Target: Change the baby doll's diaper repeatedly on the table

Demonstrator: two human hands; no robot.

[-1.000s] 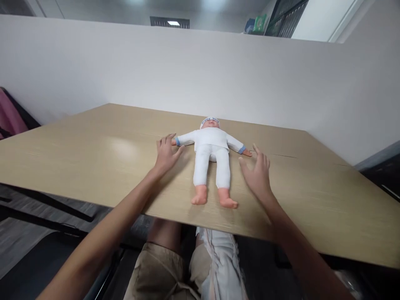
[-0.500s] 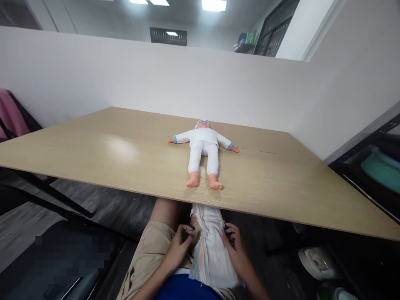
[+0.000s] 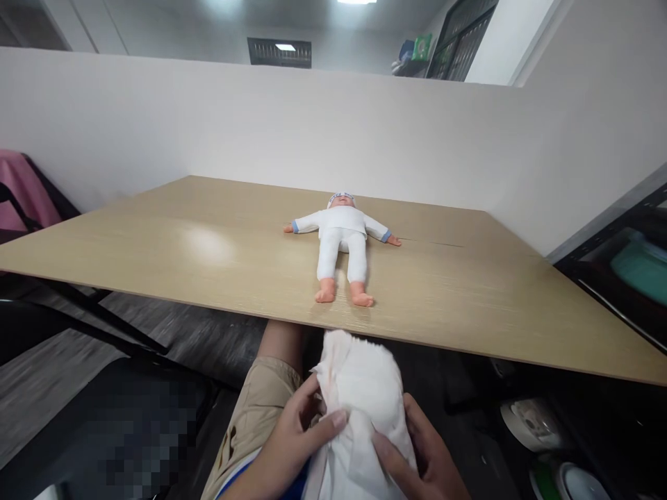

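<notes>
A baby doll (image 3: 341, 244) in a white suit and cap lies on its back on the wooden table (image 3: 208, 257), arms spread, feet toward me. Below the table's near edge, over my lap, I hold a folded white diaper (image 3: 359, 406) with both hands. My left hand (image 3: 294, 437) grips its left side with the thumb across the front. My right hand (image 3: 420, 455) holds its right side from beneath. Both hands are well short of the doll.
A white partition wall (image 3: 313, 132) stands behind the table. Something pink (image 3: 26, 198) on a dark frame is at the far left. Dark shelving with a teal object (image 3: 638, 267) is at the right, with round containers (image 3: 531, 423) on the floor below.
My hands left the table beside the doll, dropped to my lap, took hold of the white diaper and have lifted it up toward the table edge.
</notes>
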